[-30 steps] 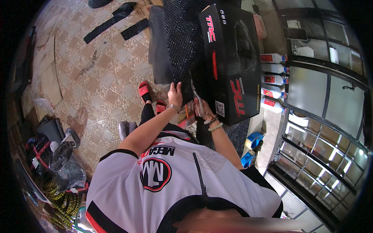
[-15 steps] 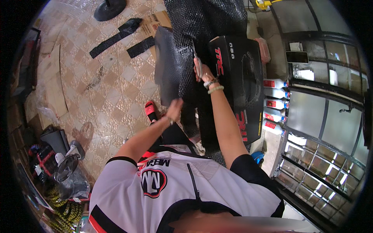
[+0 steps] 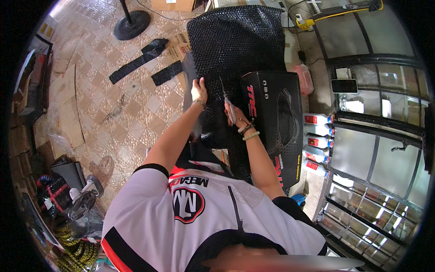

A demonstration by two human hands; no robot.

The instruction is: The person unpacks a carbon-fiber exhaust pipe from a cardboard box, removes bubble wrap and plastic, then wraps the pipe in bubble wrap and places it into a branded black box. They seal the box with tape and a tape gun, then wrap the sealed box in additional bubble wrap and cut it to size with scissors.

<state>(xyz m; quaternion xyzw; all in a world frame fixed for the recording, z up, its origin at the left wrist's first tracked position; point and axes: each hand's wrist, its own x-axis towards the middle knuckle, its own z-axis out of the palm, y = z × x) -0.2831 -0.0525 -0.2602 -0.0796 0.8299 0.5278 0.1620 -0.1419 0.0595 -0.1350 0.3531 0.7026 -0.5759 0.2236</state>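
Note:
A wide sheet of black bubble wrap (image 3: 244, 41) spreads out ahead of me and runs down beside a printed black box (image 3: 283, 149). My right hand (image 3: 236, 116) is closed round the handles of a pair of scissors (image 3: 223, 88), whose blades point away from me over the wrap. At the sheet's left edge, my left hand (image 3: 198, 93) lies with its fingers stretched out, touching the wrap. Whether anything is under its palm is hidden. The box stands just right of my right hand, its carry handle facing up.
Two cut strips of black wrap (image 3: 138, 61) lie on the tiled floor at left, near a flat piece of cardboard (image 3: 179, 45). Beyond is a round black stand base (image 3: 131, 26). Several white bottles (image 3: 317, 143) line the right side, beside a glass-paned metal frame (image 3: 355, 136).
My left hand has moved forward onto the wrap's left edge. The sheet now lies flatter and more spread out. The scissors stay in my right hand, and the view has shifted.

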